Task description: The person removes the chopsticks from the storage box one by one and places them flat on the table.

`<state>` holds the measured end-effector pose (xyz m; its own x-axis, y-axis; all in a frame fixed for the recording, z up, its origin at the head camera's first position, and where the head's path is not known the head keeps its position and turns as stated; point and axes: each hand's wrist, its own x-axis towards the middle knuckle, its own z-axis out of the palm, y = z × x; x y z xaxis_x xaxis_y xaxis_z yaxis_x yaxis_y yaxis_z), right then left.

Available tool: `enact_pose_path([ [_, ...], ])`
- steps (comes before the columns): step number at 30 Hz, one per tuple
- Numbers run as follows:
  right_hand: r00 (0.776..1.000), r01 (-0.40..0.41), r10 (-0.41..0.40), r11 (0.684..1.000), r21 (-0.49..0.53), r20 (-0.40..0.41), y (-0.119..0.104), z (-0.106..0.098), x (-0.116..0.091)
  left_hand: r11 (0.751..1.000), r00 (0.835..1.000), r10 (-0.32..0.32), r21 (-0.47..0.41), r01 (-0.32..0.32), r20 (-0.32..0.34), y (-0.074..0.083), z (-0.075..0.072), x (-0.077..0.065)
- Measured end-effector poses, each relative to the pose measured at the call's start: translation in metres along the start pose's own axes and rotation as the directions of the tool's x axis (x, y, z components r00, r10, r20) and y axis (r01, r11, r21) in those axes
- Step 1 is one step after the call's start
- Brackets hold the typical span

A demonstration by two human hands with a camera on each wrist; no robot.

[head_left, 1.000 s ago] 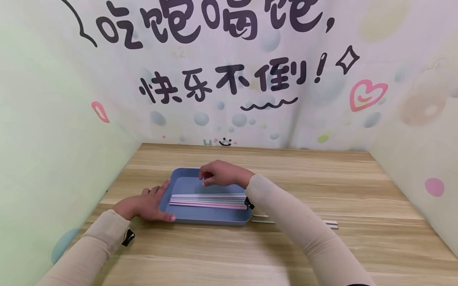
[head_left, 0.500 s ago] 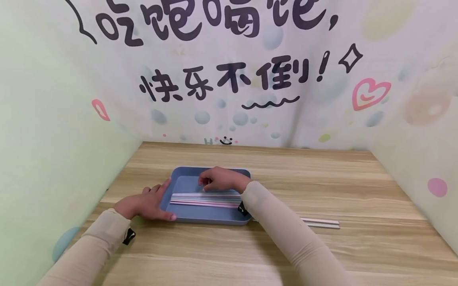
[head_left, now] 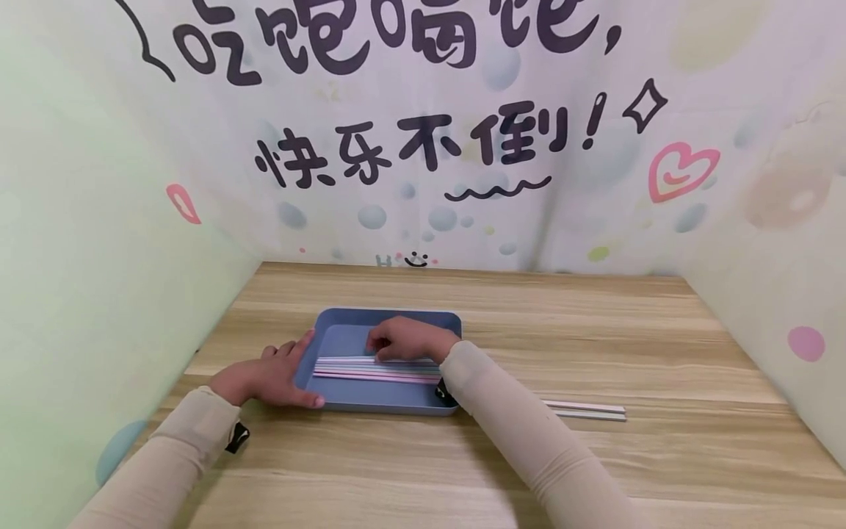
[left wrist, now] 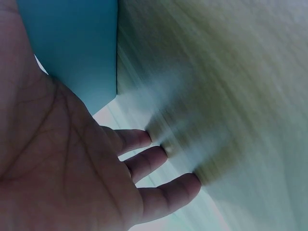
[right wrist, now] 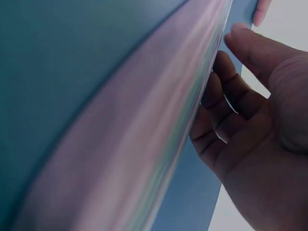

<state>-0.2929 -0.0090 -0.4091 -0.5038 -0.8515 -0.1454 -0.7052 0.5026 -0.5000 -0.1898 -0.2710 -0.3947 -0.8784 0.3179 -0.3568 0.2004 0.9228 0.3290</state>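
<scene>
Several pastel chopsticks (head_left: 377, 369) lie side by side in a shallow blue tray (head_left: 390, 405), running left to right. My right hand (head_left: 413, 339) is over the tray's far half. In the right wrist view its fingertips (right wrist: 211, 89) meet the far side of the chopsticks (right wrist: 144, 144). The thumb stands apart from the bent, relaxed fingers. At the tray's left end rests my left hand (head_left: 267, 376), its thumb by the near corner. In the left wrist view the left fingers (left wrist: 168, 196) are spread beside the tray wall (left wrist: 77, 43), partly over the table.
On the wooden table (head_left: 661, 353), more chopsticks (head_left: 588, 410) lie right of the tray, partly hidden by the right sleeve (head_left: 529, 441). A printed cloth (head_left: 410, 184) hangs behind the table, and walls rise at both sides.
My right hand has come down and nearer, from above the tray's far half to the far side of the chopsticks. The left hand stays at the tray's left end.
</scene>
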Motion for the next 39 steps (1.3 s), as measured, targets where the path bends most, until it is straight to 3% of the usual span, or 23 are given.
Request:
enact_pose_path([
  [13, 1.0, 0.003, -0.003, 1.0, -0.005, -0.027, 0.0045, 0.0041, 0.0017, 1.0, 0.999, 0.011, 0.002, -0.011, -0.039, -0.0082, 0.0047, 0.003],
  [27, 0.997, 0.005, -0.007, 0.999, -0.033, -0.077, 0.0065, 0.0042, 0.0021, 0.999, 0.999, 0.042, 0.008, -0.041, -0.028, -0.0036, -0.0008, -0.0004],
  [39, 0.997, 0.002, -0.003, 1.0, -0.021, -0.073, 0.0082, 0.008, 0.0039, 1.0, 1.0, 0.02, -0.013, -0.02, -0.01, -0.0013, -0.0009, -0.0013],
])
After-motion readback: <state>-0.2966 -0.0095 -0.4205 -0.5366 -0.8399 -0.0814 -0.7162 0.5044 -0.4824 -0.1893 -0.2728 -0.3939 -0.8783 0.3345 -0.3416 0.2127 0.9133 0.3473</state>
